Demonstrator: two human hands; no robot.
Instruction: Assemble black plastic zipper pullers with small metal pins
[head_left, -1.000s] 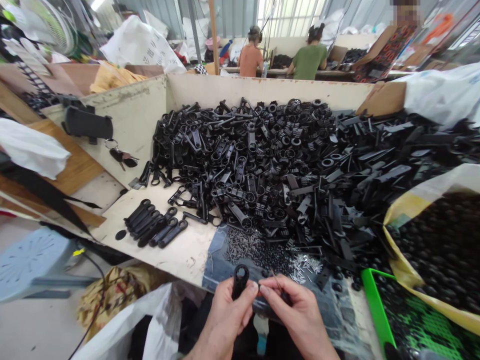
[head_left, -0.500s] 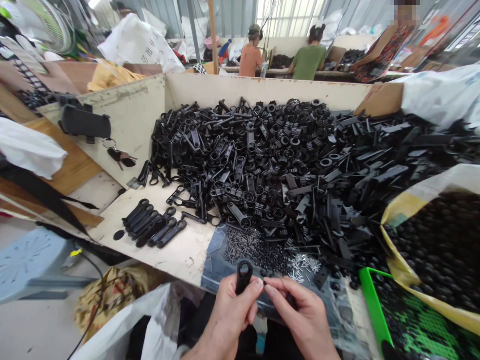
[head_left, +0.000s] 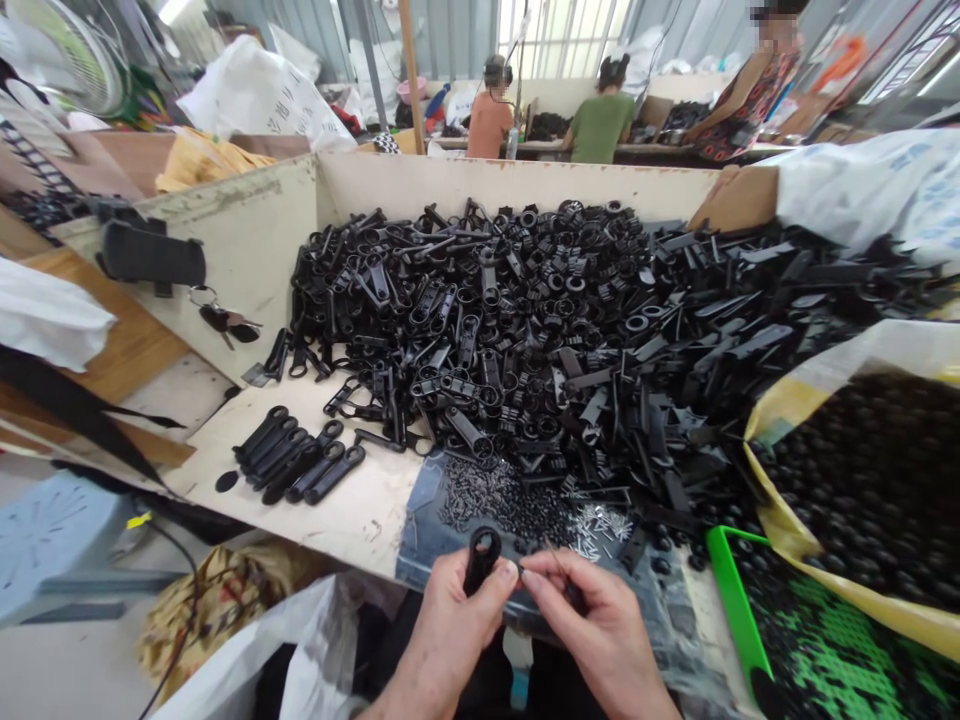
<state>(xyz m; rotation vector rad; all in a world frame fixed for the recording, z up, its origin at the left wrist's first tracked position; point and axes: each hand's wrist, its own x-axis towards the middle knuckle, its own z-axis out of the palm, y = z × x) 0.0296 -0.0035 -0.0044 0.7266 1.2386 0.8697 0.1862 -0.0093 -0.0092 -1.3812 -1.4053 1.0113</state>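
My left hand [head_left: 461, 610] is closed around a black plastic handle with a ring end [head_left: 484, 550], the ring pointing up. Beside it my right hand [head_left: 592, 610] is pinched close to the left thumb; what its fingertips hold is too small to name. A dark piece [head_left: 576, 597] shows partly between the fingers of that hand. Just beyond both hands, on a dark blue mat [head_left: 420, 540], lie small dark parts [head_left: 480, 495] and a heap of silver pins [head_left: 600, 528]. Similar black ring-ended handles [head_left: 300, 455] lie in a row to the left.
A large pile of black plastic parts [head_left: 465, 310] fills the wooden bin [head_left: 525, 180]. At right stand a yellow-edged sack [head_left: 772, 520] of round black pieces and a green tray [head_left: 731, 600]. Keys [head_left: 229, 320] hang at the left wall. Several people sit or stand at the back.
The view has shifted slightly, so the bin and pile sit a little further left. Both hands stay close together, with the handle still in my left hand.
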